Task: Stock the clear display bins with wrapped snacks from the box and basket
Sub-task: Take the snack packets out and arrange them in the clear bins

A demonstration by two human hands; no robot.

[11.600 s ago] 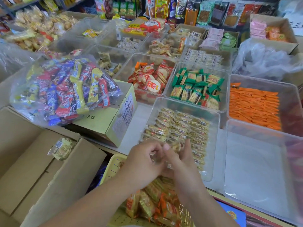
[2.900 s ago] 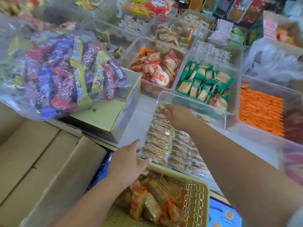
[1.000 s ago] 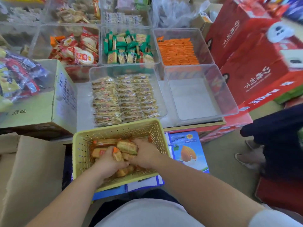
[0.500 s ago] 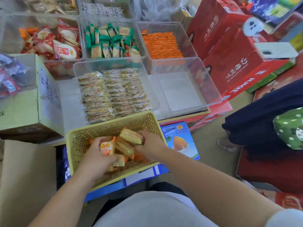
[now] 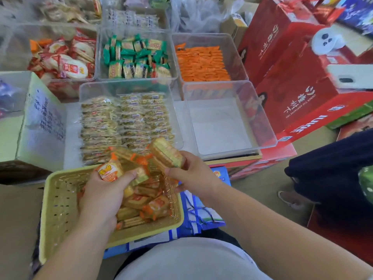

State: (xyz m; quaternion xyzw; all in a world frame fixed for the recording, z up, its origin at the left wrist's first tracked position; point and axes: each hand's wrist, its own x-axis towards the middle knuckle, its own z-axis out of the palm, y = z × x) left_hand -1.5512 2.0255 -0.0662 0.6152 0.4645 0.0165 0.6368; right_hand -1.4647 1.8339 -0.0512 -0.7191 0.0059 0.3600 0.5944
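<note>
- Orange-wrapped snacks (image 5: 110,171) bunched in the left hand (image 5: 101,197), fingers curled round them; now raised just above the yellow basket (image 5: 60,199), where half a second back still low over the pile.
- In the right hand (image 5: 191,174): a cracker stack (image 5: 167,154), pinched between thumb and fingers, higher than before and out over the basket's far rim.
- Hands near each other, not touching, each clamped on its own load.
- Reads as pick finished, carry starting; probably bound for the empty clear bin (image 5: 218,126) just beyond the basket to the right. A judgement only.
- Still in the basket: a fair heap of the same orange packs, so more handfuls to go.
- Biscuit bin (image 5: 125,87), straight ahead past the basket: pale wrapped biscuits in tidy rows, looks stocked.
- Green-pack bin (image 5: 137,55) behind it: well filled, packs jumbled.
- Orange-stick bin (image 5: 201,61), behind the empty one: flat layer of orange sticks.
- Red-and-white cracker bin (image 5: 66,59), back left: piled loosely.
- Cardboard box (image 5: 40,122) to the left, contents hidden from here.
- Red gift cartons (image 5: 292,77) right beside the empty bin; no part in the task, by the look of it.
- Risk: loose bunch in the left hand, easy to shed a pack on the way over.
</note>
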